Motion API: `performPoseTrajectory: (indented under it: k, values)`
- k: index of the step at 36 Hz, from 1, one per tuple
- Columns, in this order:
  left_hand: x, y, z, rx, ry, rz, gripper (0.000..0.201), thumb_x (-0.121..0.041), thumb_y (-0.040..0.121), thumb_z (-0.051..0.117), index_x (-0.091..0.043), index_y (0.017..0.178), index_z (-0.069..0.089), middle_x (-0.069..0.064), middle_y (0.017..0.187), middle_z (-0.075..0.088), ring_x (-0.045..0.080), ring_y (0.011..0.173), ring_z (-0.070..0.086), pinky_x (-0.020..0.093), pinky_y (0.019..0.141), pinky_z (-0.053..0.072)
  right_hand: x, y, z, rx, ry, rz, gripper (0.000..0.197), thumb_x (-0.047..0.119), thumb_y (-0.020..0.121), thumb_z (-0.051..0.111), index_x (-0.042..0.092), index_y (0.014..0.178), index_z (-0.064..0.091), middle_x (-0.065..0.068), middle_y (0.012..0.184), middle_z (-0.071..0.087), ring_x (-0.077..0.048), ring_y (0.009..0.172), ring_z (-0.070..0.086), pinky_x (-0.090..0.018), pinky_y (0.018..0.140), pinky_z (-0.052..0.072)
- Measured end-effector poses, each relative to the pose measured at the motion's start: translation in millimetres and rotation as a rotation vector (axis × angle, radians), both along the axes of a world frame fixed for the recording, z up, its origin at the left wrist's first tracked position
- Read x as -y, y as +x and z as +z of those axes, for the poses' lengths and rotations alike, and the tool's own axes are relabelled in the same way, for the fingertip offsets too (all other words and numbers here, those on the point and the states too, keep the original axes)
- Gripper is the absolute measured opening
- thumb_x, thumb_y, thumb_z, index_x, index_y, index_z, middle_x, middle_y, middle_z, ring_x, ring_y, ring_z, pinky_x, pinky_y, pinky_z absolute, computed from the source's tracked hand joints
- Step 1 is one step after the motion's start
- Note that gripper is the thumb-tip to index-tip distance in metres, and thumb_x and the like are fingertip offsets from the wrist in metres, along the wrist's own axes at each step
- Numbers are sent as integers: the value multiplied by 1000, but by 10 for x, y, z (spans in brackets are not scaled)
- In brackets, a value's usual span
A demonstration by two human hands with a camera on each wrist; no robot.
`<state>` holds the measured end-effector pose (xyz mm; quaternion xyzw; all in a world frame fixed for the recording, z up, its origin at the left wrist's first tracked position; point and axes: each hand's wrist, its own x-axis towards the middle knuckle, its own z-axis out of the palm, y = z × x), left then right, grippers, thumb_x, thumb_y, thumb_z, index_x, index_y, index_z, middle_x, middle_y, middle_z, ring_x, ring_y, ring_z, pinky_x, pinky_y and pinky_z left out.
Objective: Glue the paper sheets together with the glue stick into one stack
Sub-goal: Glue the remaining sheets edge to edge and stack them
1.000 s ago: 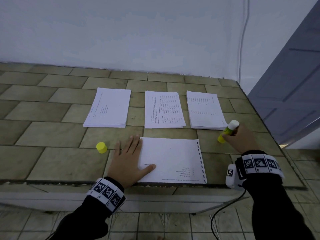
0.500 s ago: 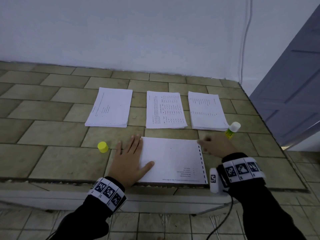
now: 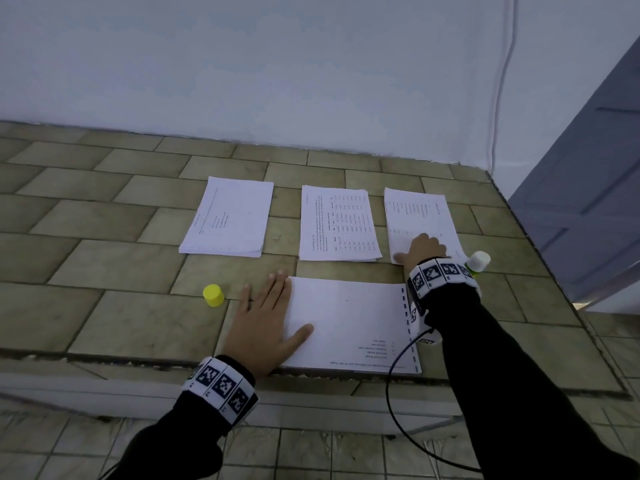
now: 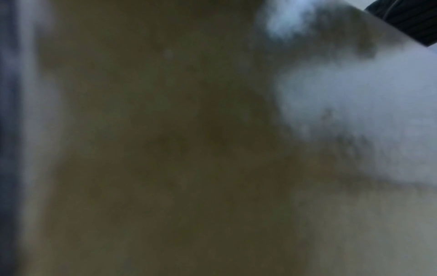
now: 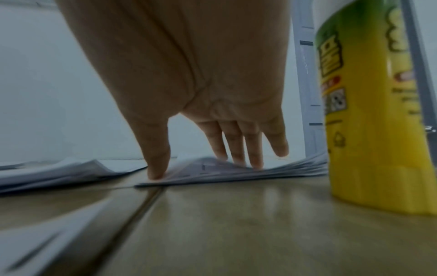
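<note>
Now, from the head view, the left hand [image 3: 265, 323] lies flat with straight fingers on the left edge of the near sheet [image 3: 349, 323], which lies with its long axis running left to right along the counter [image 3: 104, 271] edge. The right hand [image 3: 420, 249] reaches onto the near corner of the right pile [image 3: 420, 216], whose long axis runs away toward the wall; the glue stick [image 3: 477, 261] stands upright and uncapped just to the right of that wrist, and its yellow cap [image 3: 213, 295] sits left of the left hand. The left wrist view is too blurred to add anything. In the right wrist view, the right hand's fingertips [image 5: 254, 164] and thumb press on the pile's top sheets, which buckle up slightly; the fingers are fairly straight and nothing is lifted. To pick well, I judge, peel only one sheet at the corner, keep the near sheet pinned, and avoid knocking the stick.
</note>
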<state>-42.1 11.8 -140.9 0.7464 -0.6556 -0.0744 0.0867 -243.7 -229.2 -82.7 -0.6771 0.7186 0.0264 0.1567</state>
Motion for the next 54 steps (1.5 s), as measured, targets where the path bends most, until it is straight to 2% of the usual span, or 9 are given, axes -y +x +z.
performPoseTrajectory:
  k: [15,20,24,29,33,37,40,44,54]
  values:
    - [3,24,10,-161,-103,8,97,-81,82,1,-19,156,8,-8,162,-3,7,149,-4,43,122,-2,-137,-151,318,441,-332,163,44,30,85,67,9,122,56,-11,120,59,-29,112,54,-38,92,44]
    - [-14,33,88,-567,-389,123,70,-61,91,35,-18,145,41,-4,149,42,13,139,34,45,114,31,-559,-246,471,626,-309,394,39,23,78,76,16,115,64,-5,118,58,-20,110,51,-28,82,36]
    - [-37,5,292,-919,-472,248,50,-60,90,35,-33,129,49,-8,119,65,7,108,62,35,92,51,-877,-389,441,681,-207,530,37,20,76,79,29,109,63,1,132,49,-17,129,37,-15,92,26]
    - [69,-12,573,-1399,-336,360,27,-37,106,30,-30,114,55,-2,88,74,14,73,72,27,59,57,-1127,-544,314,671,-160,656,43,19,72,82,45,98,59,7,144,37,-12,138,27,-24,105,17]
    - [17,3,545,-1351,-159,313,26,-16,97,56,-22,122,60,-4,106,74,17,100,70,34,84,57,-1213,-638,154,657,-112,663,41,21,73,82,52,92,64,-1,154,29,-14,142,20,-26,109,17]
    - [-18,9,476,-1256,-110,276,30,6,93,56,-17,108,67,-5,99,75,13,96,69,24,79,57,-1232,-718,75,750,-115,648,48,13,72,82,49,98,64,0,149,35,-10,141,25,-36,113,31]
    - [-31,12,427,-1241,-103,278,30,4,93,57,-20,103,70,2,108,73,18,102,68,31,87,56,-1241,-789,69,826,35,517,54,3,77,76,37,115,60,3,148,36,-18,141,31,-38,103,47]
    - [-28,20,422,-1272,-129,273,30,5,95,54,-19,102,70,-10,99,75,9,97,69,21,80,56,-1218,-853,115,930,121,398,46,-10,84,62,29,110,58,8,118,57,-13,101,62,-19,76,55]
    - [-18,7,400,-1080,-80,215,32,-3,93,61,-32,103,67,-14,104,70,0,96,66,20,84,55,-1205,-852,130,759,13,327,25,6,82,73,20,100,65,6,95,60,-8,78,60,-17,69,50]
